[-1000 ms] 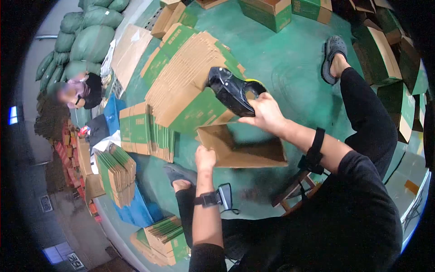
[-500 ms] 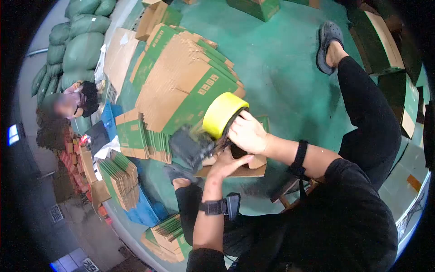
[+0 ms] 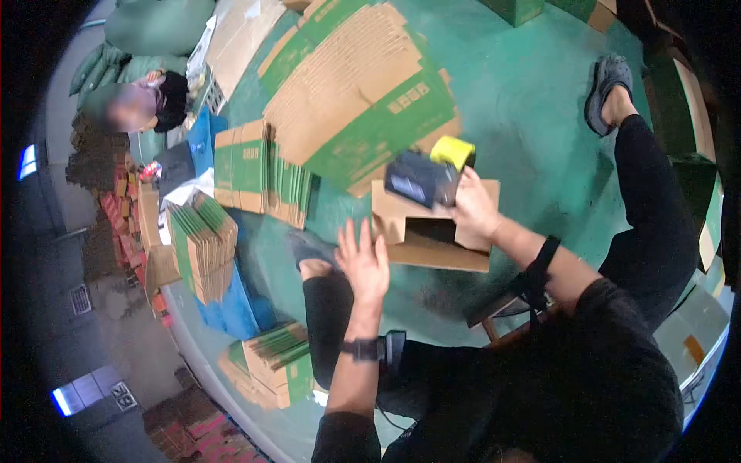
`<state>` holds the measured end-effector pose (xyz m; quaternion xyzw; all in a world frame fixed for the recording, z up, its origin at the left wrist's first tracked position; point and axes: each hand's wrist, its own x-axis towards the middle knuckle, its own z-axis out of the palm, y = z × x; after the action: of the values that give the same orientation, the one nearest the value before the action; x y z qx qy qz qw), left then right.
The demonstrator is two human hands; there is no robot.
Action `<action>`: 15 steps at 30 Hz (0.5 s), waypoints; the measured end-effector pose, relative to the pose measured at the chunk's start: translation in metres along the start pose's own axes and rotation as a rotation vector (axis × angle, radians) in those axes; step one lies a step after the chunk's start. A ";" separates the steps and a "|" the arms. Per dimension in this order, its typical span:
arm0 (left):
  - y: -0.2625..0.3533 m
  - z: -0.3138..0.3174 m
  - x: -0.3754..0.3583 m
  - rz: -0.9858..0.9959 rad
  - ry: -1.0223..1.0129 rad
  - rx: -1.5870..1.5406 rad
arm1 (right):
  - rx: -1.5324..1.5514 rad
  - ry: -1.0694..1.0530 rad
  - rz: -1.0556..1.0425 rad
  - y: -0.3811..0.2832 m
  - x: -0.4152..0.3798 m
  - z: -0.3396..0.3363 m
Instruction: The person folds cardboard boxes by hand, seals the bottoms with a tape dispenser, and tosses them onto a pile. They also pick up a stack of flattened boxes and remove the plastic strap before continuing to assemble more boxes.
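My right hand [image 3: 475, 207] is wrapped round a black tape dispenser [image 3: 421, 180] carrying a yellow roll of tape [image 3: 453, 153]. The dispenser is above a small cardboard box [image 3: 455, 258], whose flaps stand apart round a dark opening. To the left of this box, my left hand [image 3: 362, 261] is raised with its fingers spread and nothing in it. Just beyond the dispenser lies a large fanned stack of flat green and brown cartons [image 3: 347, 100].
More folded cartons [image 3: 243, 166] and a bundle [image 3: 202, 247] on a blue crate [image 3: 251, 312] stand at the left. A seated person [image 3: 143, 104] is near green sacks [image 3: 158, 27] at upper left. A wooden stool [image 3: 494, 320] is by my legs.
My left hand has come off the box and opened at its left. The tape dispenser, blurred before, has moved right in my right hand. The whole view has shifted.
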<state>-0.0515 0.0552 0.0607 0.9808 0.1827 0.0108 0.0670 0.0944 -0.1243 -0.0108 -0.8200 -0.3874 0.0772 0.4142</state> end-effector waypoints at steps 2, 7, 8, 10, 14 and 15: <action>0.000 0.019 0.012 0.002 0.145 -0.198 | 0.019 0.068 0.021 0.007 0.003 0.006; 0.037 0.058 0.059 -0.271 0.196 -0.208 | 0.175 -0.095 0.191 -0.015 0.013 -0.022; 0.043 0.065 0.059 -0.308 0.222 -0.236 | 0.086 -0.034 0.071 -0.018 0.014 -0.020; 0.040 0.085 0.059 -0.333 0.227 -0.178 | 0.011 -0.003 -0.024 -0.017 0.006 -0.004; 0.036 0.070 0.061 -0.345 0.103 -0.354 | -0.243 -0.015 -0.232 -0.007 0.008 0.013; 0.037 0.069 0.061 -0.253 0.234 -0.284 | -0.227 0.069 -0.214 -0.001 0.006 0.017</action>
<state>0.0215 0.0346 -0.0028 0.9228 0.3076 0.1415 0.1838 0.0909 -0.1094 -0.0200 -0.8178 -0.4645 -0.0399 0.3376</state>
